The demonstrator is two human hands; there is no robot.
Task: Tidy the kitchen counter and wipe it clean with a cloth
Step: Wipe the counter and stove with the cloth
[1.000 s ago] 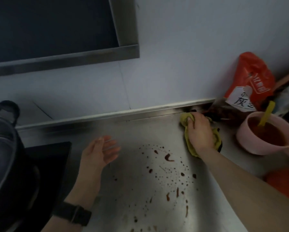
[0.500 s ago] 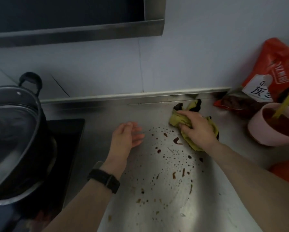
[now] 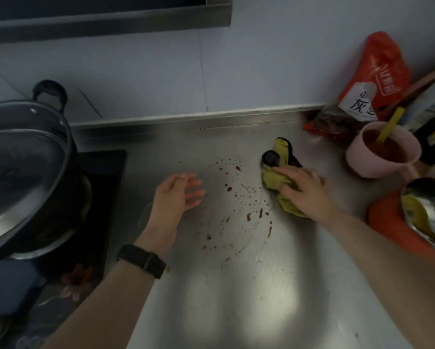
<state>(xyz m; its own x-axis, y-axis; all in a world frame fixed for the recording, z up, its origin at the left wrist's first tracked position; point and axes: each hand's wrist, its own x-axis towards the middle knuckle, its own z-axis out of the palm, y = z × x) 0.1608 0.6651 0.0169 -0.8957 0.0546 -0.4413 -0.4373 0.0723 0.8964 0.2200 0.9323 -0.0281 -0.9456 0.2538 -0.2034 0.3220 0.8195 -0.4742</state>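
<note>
While the right hand (image 3: pixel 306 196) presses the yellow cloth (image 3: pixel 277 178) onto the tabletop (image 3: pixel 236 298), its fingers (image 3: pixel 285 170) laid loosely spread over the bunched fabric, the wiping step looks barely begun: reddish-brown sauce spots (image 3: pixel 239 197) lie unwiped just left of those fingers. The left hand (image 3: pixel 176 197) hovers beyond the spots, relaxed, holding nothing. Next, I judge, the cloth must sweep leftward through the spots under steady pressure.
</note>
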